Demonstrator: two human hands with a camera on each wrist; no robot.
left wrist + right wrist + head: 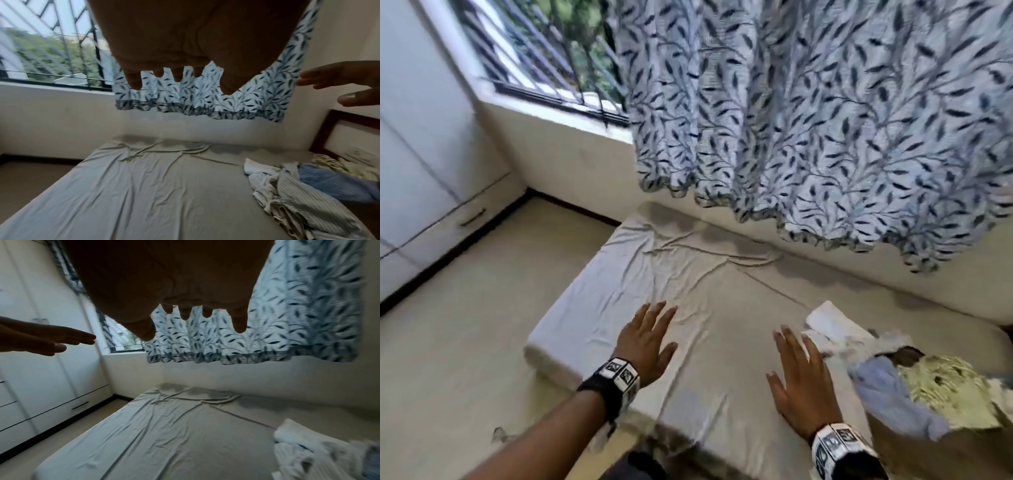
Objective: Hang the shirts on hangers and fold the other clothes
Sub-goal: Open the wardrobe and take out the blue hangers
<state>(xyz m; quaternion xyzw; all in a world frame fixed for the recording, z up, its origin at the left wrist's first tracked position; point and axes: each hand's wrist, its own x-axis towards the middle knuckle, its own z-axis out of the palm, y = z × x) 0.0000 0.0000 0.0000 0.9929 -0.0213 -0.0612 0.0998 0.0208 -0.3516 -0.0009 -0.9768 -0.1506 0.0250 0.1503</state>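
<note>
Figure: start of the sorting step, seen from the head and both wrist views. I hold both hands flat, palms down, above the wrinkled sheet of the bed (640, 274). My left hand (645, 342) has its fingers straight and spread and holds nothing. My right hand (799, 380) is likewise flat, fingers extended, holding nothing. Whether either palm actually touches the sheet I cannot tell.

The pile of clothes (914, 380) lies at the right of the bed, heaped and unsorted: a white piece (832, 320) at its far left edge, a striped garment (304, 199) on the near side, a pale blue one (893, 394) and a green-printed one (955, 380) further right. The pile lies just to the right of my right hand, its white edge beside the fingertips; the left hand is well apart from it. I judge the right hand the nearer for the first pick. The heap runs roughly near-to-far along the bed's right side. No hanger is in view.

No brand, label or legible writing shows on the clothes; the wrist bands carry only black-and-white marker patterns.
</note>
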